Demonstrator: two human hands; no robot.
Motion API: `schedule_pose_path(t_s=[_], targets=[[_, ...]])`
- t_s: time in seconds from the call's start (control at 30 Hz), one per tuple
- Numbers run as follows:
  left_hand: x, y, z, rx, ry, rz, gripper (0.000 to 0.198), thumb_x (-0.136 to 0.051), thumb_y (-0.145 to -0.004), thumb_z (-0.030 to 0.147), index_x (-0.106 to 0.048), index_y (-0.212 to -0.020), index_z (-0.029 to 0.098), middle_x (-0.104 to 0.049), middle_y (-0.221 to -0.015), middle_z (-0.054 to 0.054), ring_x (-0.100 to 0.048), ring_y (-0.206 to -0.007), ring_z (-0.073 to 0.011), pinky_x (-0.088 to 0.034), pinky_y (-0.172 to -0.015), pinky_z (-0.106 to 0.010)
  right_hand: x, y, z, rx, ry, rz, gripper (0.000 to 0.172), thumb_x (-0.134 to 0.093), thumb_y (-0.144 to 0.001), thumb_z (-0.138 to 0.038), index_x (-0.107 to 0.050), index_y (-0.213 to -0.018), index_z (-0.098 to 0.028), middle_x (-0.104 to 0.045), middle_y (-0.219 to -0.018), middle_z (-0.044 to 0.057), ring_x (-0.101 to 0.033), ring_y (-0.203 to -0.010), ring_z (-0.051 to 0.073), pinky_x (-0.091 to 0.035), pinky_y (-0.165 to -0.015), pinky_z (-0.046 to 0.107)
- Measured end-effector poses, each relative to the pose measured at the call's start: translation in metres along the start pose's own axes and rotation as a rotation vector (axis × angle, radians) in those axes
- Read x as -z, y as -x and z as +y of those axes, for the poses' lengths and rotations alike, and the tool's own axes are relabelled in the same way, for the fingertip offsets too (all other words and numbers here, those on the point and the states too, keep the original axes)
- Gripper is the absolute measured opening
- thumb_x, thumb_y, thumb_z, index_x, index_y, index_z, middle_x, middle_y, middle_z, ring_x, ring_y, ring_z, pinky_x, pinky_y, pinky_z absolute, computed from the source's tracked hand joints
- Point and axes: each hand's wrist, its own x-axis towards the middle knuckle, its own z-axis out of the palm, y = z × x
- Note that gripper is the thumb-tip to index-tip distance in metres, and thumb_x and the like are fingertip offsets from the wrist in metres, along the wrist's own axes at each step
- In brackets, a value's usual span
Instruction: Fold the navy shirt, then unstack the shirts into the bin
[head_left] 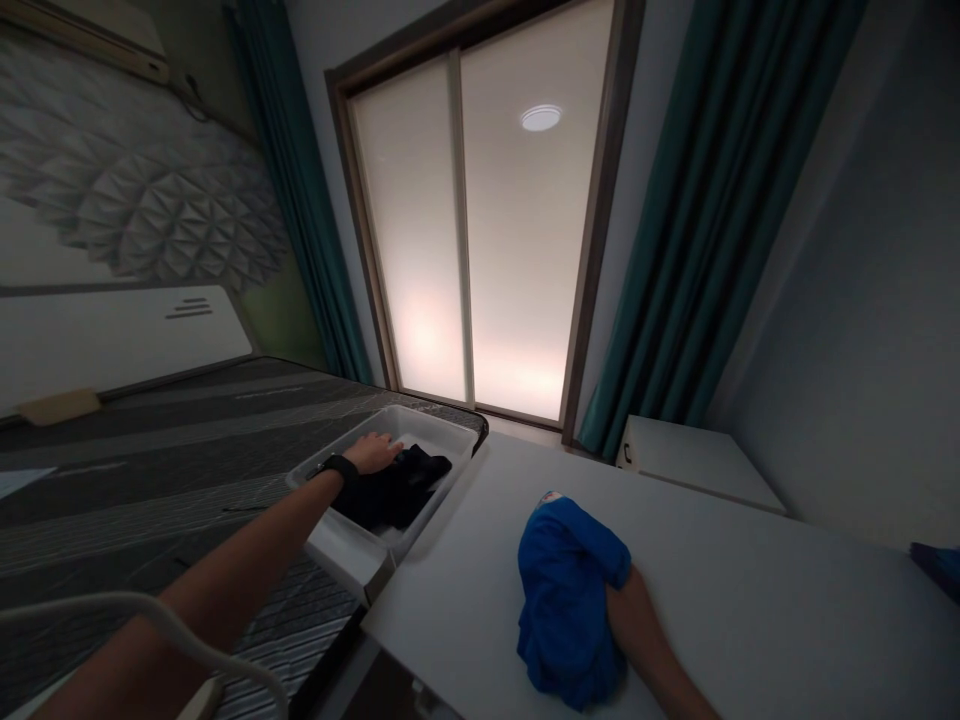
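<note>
- One blue cloth (559, 610) lies bunched on the white table (712, 570), around the end of the right forearm (652, 640); it hides the right hand, so I cannot tell whether that hand grips it.
- Left of the cloth, at the table's edge, stands a white bin (450, 435) with dark clothes (409, 485) inside.
- Over this bin is the left hand (373, 453), well apart from the blue cloth, fingers loosely extended beside the dark clothes; contact is unclear.
- Farther back: a striped mattress (225, 450), a low cabinet (697, 465), then a sliding door (525, 250) between green curtains (712, 220).
</note>
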Motion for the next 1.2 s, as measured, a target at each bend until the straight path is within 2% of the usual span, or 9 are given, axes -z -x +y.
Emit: schedule_pose_path(t_s=[0.13, 0.3, 0.37, 0.47, 0.57, 0.67, 0.77, 0.93, 1.2], targets=[[-0.014, 0.030, 0.058, -0.289, 0.062, -0.181, 0.054, -0.054, -0.082, 0.051, -0.055, -0.126, 0.020, -0.058, -0.128, -0.014, -0.057, -0.116, -0.0263, -0.042, -0.099, -0.034, -0.001, 0.000, -0.003, -0.059, -0.059, 0.034, 0.034, -0.062, -0.067, -0.048, -0.072, -0.078, -0.018, -0.075, -0.083, 0.008, -0.067, -0.083, 0.029, -0.052, -0.083, 0.043], [-0.056, 0.103, 0.146, -0.970, 0.076, -0.411, 0.112, -0.073, -0.063, 0.062, -0.014, -0.151, 0.027, -0.027, -0.153, -0.015, -0.030, -0.137, -0.0375, -0.032, -0.107, -0.050, -0.005, 0.005, -0.010, -0.108, -0.189, 0.085, 0.038, -0.062, -0.071, -0.050, -0.071, -0.090, -0.018, -0.074, -0.094, 0.009, -0.066, -0.093, 0.029, -0.052, -0.085, 0.042], [-0.082, 0.129, 0.169, -1.065, 0.060, -0.435, 0.131, -0.081, -0.053, 0.059, 0.000, -0.152, 0.026, -0.014, -0.156, -0.019, -0.025, -0.138, -0.0420, -0.035, -0.104, -0.054, -0.007, 0.009, -0.014, -0.146, -0.258, 0.070, 0.043, -0.059, -0.074, -0.054, -0.070, -0.096, -0.019, -0.074, -0.095, 0.008, -0.067, -0.093, 0.028, -0.053, -0.083, 0.041], [-0.112, 0.151, 0.186, -1.052, 0.001, -0.403, 0.127, -0.084, -0.056, 0.046, -0.002, -0.151, 0.025, -0.020, -0.152, -0.020, -0.036, -0.130, -0.0403, -0.044, -0.097, -0.051, -0.007, 0.013, -0.018, -0.206, -0.344, 0.000, 0.053, -0.053, -0.076, -0.065, -0.069, -0.098, -0.019, -0.073, -0.084, 0.007, -0.068, -0.085, 0.026, -0.056, -0.076, 0.039], [-0.121, 0.153, 0.188, -1.024, -0.093, -0.283, 0.090, -0.076, -0.070, 0.031, -0.024, -0.144, 0.027, -0.036, -0.142, -0.015, -0.045, -0.119, -0.0326, -0.048, -0.091, -0.045, -0.006, 0.016, -0.020, -0.227, -0.398, -0.059, 0.052, -0.057, -0.074, -0.065, -0.067, -0.096, -0.019, -0.072, -0.082, 0.005, -0.068, -0.081, 0.024, -0.056, -0.073, 0.037], [-0.112, 0.145, 0.182, -1.090, -0.253, -0.131, 0.046, -0.061, -0.085, 0.022, -0.044, -0.127, 0.028, -0.044, -0.135, -0.010, -0.047, -0.111, -0.0278, -0.048, -0.086, -0.041, -0.008, 0.017, -0.023, -0.195, -0.376, -0.069, 0.045, -0.065, -0.074, -0.057, -0.065, -0.098, -0.019, -0.071, -0.089, 0.005, -0.067, -0.084, 0.022, -0.055, -0.075, 0.035], [-0.100, 0.136, 0.171, -1.182, -0.386, 0.000, 0.023, -0.048, -0.093, 0.022, -0.052, -0.115, 0.030, -0.044, -0.135, -0.008, -0.047, -0.110, -0.0268, -0.047, -0.082, -0.039, -0.012, 0.019, -0.027, -0.117, -0.298, -0.078, 0.043, -0.067, -0.074, -0.050, -0.063, -0.104, -0.020, -0.070, -0.099, 0.005, -0.065, -0.093, 0.022, -0.052, -0.084, 0.035], [-0.067, 0.117, 0.146, -1.195, -0.524, 0.160, 0.022, -0.049, -0.094, 0.021, -0.054, -0.113, 0.031, -0.045, -0.136, -0.008, -0.045, -0.114, -0.0281, -0.043, -0.081, -0.039, -0.014, 0.015, -0.017, 0.030, -0.153, -0.126, 0.048, -0.064, -0.074, -0.041, -0.057, -0.117, -0.022, -0.063, -0.118, 0.008, -0.057, -0.111, 0.024, -0.045, -0.096, 0.039], [0.001, 0.075, 0.095, -1.065, -0.656, 0.307, 0.034, -0.051, -0.089, 0.008, -0.056, -0.114, 0.030, -0.045, -0.140, -0.007, -0.046, -0.119, -0.0285, -0.041, -0.087, -0.042, -0.019, 0.012, 0.010, 0.014, -0.044, -0.193, 0.044, -0.055, -0.074, -0.034, -0.054, -0.117, -0.022, -0.060, -0.102, 0.008, -0.061, -0.095, 0.022, -0.049, -0.084, 0.036]])
